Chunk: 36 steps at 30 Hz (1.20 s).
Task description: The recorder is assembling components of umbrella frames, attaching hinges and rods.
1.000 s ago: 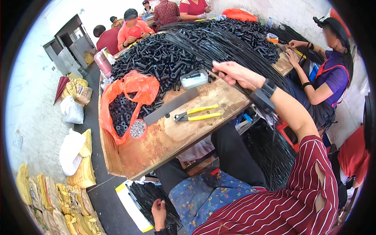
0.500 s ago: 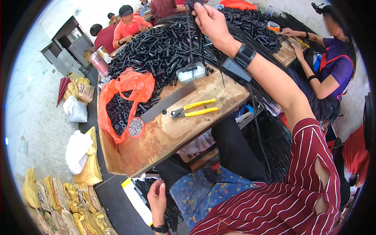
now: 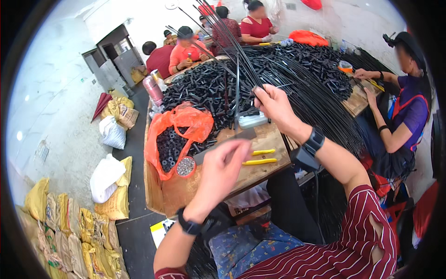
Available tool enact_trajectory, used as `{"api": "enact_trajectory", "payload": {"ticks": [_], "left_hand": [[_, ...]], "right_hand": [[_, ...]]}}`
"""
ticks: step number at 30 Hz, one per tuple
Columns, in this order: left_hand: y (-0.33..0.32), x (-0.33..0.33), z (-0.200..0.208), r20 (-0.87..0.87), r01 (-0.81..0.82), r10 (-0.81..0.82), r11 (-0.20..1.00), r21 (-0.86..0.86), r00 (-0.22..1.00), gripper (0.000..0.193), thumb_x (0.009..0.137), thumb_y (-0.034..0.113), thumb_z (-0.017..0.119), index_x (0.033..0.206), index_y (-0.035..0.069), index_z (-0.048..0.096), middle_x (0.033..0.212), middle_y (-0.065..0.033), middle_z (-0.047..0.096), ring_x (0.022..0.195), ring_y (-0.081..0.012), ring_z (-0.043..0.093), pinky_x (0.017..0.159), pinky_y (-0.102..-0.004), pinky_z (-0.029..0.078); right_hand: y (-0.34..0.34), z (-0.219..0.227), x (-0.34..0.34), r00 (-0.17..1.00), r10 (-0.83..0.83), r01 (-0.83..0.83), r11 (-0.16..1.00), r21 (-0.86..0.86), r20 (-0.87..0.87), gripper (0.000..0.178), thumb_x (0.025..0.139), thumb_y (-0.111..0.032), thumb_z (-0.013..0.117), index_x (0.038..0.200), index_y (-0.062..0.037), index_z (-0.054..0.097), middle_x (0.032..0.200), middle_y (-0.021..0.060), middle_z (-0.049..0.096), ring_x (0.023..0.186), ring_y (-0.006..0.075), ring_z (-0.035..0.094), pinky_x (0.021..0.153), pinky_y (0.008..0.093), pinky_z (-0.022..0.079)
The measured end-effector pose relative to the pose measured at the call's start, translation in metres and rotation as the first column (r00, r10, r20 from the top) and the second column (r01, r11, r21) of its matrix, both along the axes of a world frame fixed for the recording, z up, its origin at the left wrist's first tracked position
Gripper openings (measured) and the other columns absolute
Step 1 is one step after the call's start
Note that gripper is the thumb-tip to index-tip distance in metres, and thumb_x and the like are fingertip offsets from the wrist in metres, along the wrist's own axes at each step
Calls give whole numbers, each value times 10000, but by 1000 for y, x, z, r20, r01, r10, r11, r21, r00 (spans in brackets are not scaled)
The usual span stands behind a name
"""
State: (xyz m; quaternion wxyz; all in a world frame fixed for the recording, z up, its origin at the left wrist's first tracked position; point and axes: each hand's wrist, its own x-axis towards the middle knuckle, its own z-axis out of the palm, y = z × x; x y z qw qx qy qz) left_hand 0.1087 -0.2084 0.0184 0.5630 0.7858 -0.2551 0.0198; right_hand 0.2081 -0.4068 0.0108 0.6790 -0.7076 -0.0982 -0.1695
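Observation:
My right hand [image 3: 277, 108] is closed around the lower end of a bundle of thin black rods [image 3: 245, 61], which slant up and left over the table. My left hand [image 3: 226, 165], smeared by motion, hovers over the front of the wooden table [image 3: 172, 195], its fingers curled inward. Below it, the yellow-handled pliers [image 3: 260, 162] are partly hidden. A flat metal bar [image 3: 244, 136] and a clear plastic box [image 3: 252, 121] lie nearby. To the left, an orange plastic bag [image 3: 200, 124] holds small black parts [image 3: 170, 151]. Beside it stands a round tub of metal bits [image 3: 186, 166].
Black tubes [image 3: 200, 76] heap across the table; long rods [image 3: 309, 95] lie at right. A co-worker in purple [image 3: 402, 114] sits at right, others at the far side. A pink canister [image 3: 152, 90] stands left. Sacks [image 3: 65, 223] line the floor.
My right hand has come down and toward me with the rods, which now show at greater length. My left hand has risen from beside my lap to above the table. The view has shifted.

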Motion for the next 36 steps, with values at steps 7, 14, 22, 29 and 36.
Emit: {"api": "enact_trajectory", "payload": {"ticks": [7, 14, 22, 29, 36], "left_hand": [[-20, 53, 14, -31, -231, 229, 965, -123, 973, 303, 964, 259, 539, 1011, -17, 655, 840, -52, 665, 697, -89, 614, 660, -235, 508], [-13, 65, 16, -228, -265, 213, 937, -227, 950, 270, 930, 296, 603, 867, 42, 670, 676, 25, 543, 500, -45, 471, 490, -212, 386], [-12, 54, 13, -198, -258, 189, 871, -419, 962, 234, 928, 259, 604, 877, 34, 646, 697, 10, 561, 620, -70, 527, 587, -219, 419], [2, 55, 12, -239, -323, 222, 745, -584, 945, 188, 981, 134, 457, 1089, -5, 521, 736, -41, 580, 593, -98, 549, 528, -236, 437], [20, 54, 15, -288, -312, 156, 700, -643, 945, 202, 999, 140, 406, 1154, 26, 468, 728, -24, 532, 474, -60, 413, 388, -214, 288]], "right_hand": [[29, -2, -26, 996, 14, -11, 1000, -29, 89, 281, 941, -222, 554, 739, -28, 573, 660, 19, 613, 548, 39, 451, 497, 238, 360], [47, -13, -44, 994, 71, -71, 997, -3, 83, 217, 940, -149, 552, 771, -18, 586, 680, 25, 633, 560, 25, 477, 487, 228, 372], [52, -8, -58, 967, 253, -253, 966, 51, 5, 202, 961, -161, 521, 846, -16, 602, 715, 26, 640, 552, 48, 535, 478, 212, 426], [30, 4, -36, 997, -45, 36, 990, 136, 60, 210, 942, -234, 553, 843, -56, 603, 711, -6, 613, 530, 24, 505, 464, 185, 403], [-7, 23, -12, 951, -264, 217, 941, 258, 163, 208, 941, -251, 570, 844, -77, 627, 633, -86, 450, 500, -10, 327, 433, 184, 229]]}}
